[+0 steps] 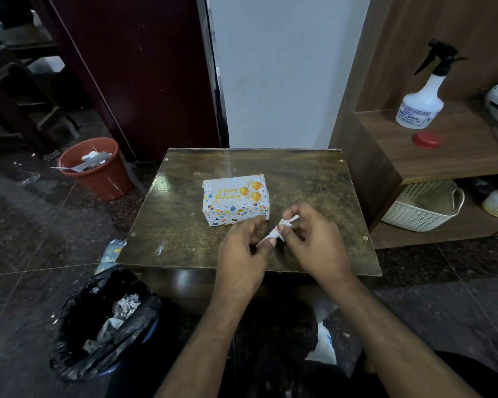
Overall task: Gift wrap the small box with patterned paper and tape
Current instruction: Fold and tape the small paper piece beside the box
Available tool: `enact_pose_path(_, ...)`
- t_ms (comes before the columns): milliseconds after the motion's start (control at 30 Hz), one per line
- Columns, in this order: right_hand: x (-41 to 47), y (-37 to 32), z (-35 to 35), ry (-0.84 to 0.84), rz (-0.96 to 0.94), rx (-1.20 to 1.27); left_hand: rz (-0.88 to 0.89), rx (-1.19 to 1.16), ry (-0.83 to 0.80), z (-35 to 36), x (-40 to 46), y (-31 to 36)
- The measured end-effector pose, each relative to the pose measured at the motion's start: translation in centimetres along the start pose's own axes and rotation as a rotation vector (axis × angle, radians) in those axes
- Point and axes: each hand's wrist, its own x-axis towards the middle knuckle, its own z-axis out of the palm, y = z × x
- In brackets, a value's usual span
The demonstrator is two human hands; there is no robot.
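While we look down, our left hand [243,248] and right hand [314,242] pinch one small crumpled paper scrap [282,228] between their fingertips, low in the middle of the frame. Just above them, one wrapped box [235,199] with shiny gold balloons sits flat on the smooth brown table [299,179]. At upper left stands one round orange bin [98,170].

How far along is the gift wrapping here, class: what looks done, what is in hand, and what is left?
Done: the small box sits on the table fully covered in patterned paper, with a Happy Birthday label on top. In hand: the left hand and right hand together pinch a crumpled paper scrap just in front of the box. Left: probably only binning that scrap, perhaps in the black bag-lined bin. No tape is visible.
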Motion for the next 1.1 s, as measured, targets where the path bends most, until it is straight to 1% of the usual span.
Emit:
enact_pose_path(67, -0.2, -0.6, 0.0, -0.045, 0.08, 0.365, 0.023, -0.013, -0.005, 0.0, -0.1, 0.1)
enact_pose_path(133, -0.3, -1.6, 0.0, -0.07, 0.157, 0.717, 0.041, -0.121, -0.047, 0.1, -0.2, 0.4)
enact_pose_path(167, -0.4, -2.0, -0.1, -0.076, 0.192, 0.844, 0.048, -0.185, -0.06, 0.1, -0.4, 0.6)
enact_pose_path(233, -0.3, -2.5, -0.4, -0.111, 0.248, 0.992, 0.02, -0.326, -0.062, 0.2, -0.6, 1.0)
enact_pose_path(300, -0.1, -2.6, -0.6, -0.159, 0.268, 1.054, -0.076, -0.508, -0.102, 0.1, -0.8, 1.7)
enact_pose_path(367, 0.0, -2.8, -0.6, -0.178, 0.223, 0.984, -0.232, -0.706, -0.159, -0.3, -1.0, 2.2)
enact_pose_path(400, 0.0, -2.8, -0.6, -0.176, 0.186, 0.921, -0.301, -0.795, -0.152, -0.5, -0.9, 2.2)
enact_pose_path(467, -0.3, -2.8, -0.4, -0.163, 0.129, 0.793, -0.378, -0.905, -0.087, -0.9, -0.8, 2.0)
enact_pose_path(567, -0.7, -2.7, 0.0, -0.113, 0.063, 0.565, -0.388, -0.89, -0.039, -1.0, -1.0, 1.8)
enact_pose_path(667, -0.9, -2.4, 0.2, -0.019, -0.052, 0.218, -0.347, -0.86, -0.002, -0.9, -1.0, 1.7)
enact_pose_path(700, -1.0, -2.3, 0.2, -0.026, -0.062, 0.184, -0.33, -0.845, 0.001, -1.0, -1.0, 1.8)
enact_pose_path(800, -1.4, -2.3, 0.1, -0.107, 0.006, 0.32, -0.271, -0.756, 0.037, -1.2, -1.1, 2.0)
enact_pose_path(833, -1.4, -2.3, 0.1, -0.095, 0.009, 0.313, -0.243, -0.709, 0.062, -1.2, -1.1, 1.9)
enact_pose_path(900, -1.3, -2.3, 0.2, -0.025, -0.009, 0.244, -0.192, -0.642, 0.097, -1.2, -1.1, 1.8)
enact_pose_path(967, -1.3, -2.1, 0.2, 0.068, -0.018, 0.213, -0.166, -0.624, 0.098, -0.9, -1.2, 1.9)
enact_pose_path(1033, -1.2, -2.1, 0.1, 0.173, -0.061, 0.167, -0.159, -0.646, 0.032, -0.5, -1.4, 2.1)
enact_pose_path(1100, -1.4, -2.6, 0.0, 0.239, -0.099, 0.14, -0.188, -0.739, -0.039, -0.1, -1.8, 2.4)
